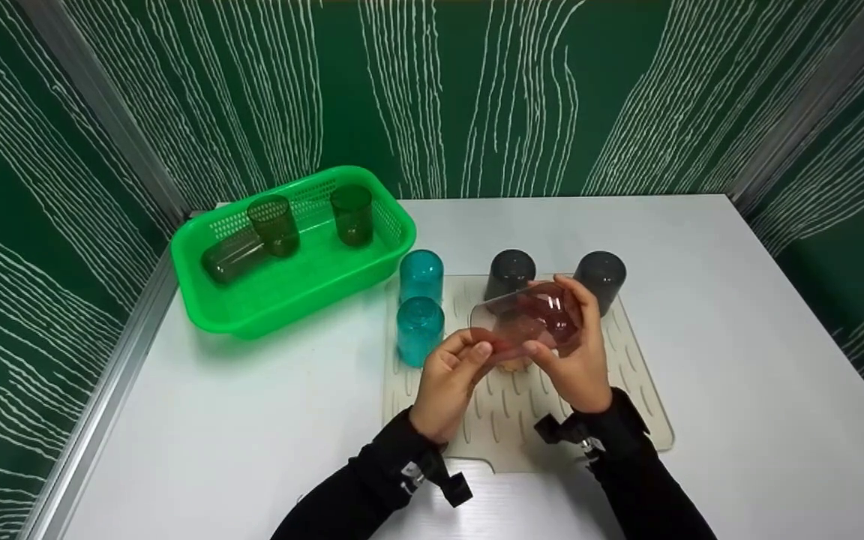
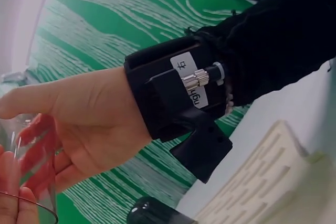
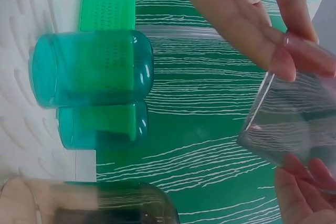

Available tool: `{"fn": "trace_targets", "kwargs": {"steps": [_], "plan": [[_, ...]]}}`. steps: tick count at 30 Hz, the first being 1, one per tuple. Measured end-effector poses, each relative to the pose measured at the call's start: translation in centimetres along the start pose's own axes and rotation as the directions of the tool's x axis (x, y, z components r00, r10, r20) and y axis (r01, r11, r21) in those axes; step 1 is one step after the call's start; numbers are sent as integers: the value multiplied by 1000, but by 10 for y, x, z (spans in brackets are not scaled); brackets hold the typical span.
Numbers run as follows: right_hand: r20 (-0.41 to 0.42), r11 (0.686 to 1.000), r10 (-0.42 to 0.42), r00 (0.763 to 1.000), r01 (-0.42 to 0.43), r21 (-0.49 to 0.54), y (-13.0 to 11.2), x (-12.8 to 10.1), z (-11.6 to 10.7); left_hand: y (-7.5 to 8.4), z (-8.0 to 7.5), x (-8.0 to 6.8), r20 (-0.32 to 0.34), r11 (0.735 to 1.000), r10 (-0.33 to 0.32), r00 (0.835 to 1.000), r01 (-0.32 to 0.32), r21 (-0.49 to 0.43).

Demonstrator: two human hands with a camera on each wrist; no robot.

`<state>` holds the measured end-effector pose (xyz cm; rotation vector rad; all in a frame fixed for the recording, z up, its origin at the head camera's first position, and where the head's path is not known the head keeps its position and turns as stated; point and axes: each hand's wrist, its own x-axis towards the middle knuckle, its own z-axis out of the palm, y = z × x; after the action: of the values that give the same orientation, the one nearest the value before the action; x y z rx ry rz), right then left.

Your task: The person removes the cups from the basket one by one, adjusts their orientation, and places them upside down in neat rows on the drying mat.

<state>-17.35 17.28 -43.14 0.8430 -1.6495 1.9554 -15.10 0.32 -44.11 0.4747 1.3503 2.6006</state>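
Both hands hold a clear pinkish drinking glass (image 1: 505, 315) tilted on its side above the beige drying mat (image 1: 503, 442). My left hand (image 1: 447, 386) pinches it at the open rim, thumb against the fingers. Around the closed end curl the thumb and fingers of my right hand (image 1: 580, 367). In the left wrist view the right hand (image 2: 92, 111) shows beside the glass (image 2: 44, 171), its fingers visible through the wall. From the right wrist, the left hand (image 3: 236, 14) grips the rim of the glass (image 3: 294, 124).
Two teal glasses (image 1: 421, 334) stand upside down at the mat's left. Two dark grey glasses (image 1: 512, 268) (image 1: 601, 276) stand upside down toward the back. A green basket (image 1: 297, 304) at the back left holds three dark glasses, one on its side (image 1: 233, 259). Green patterned panels surround the white table.
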Motion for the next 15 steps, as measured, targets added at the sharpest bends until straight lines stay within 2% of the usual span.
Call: {"fn": "trace_targets", "kwargs": {"steps": [8,11,15], "plan": [[-11,997,28,1000,-29,-76,1,-1,-2,-4,-1,-1,-47,1000,-13,999,12,-25],[-4,997,34,999,-34,-76,0,-1,-2,-2,-1,0,-60,999,-27,998,26,-21],[5,997,36,999,-35,-73,-3,1,-3,3,-3,0,-69,998,-32,997,35,57]]}}
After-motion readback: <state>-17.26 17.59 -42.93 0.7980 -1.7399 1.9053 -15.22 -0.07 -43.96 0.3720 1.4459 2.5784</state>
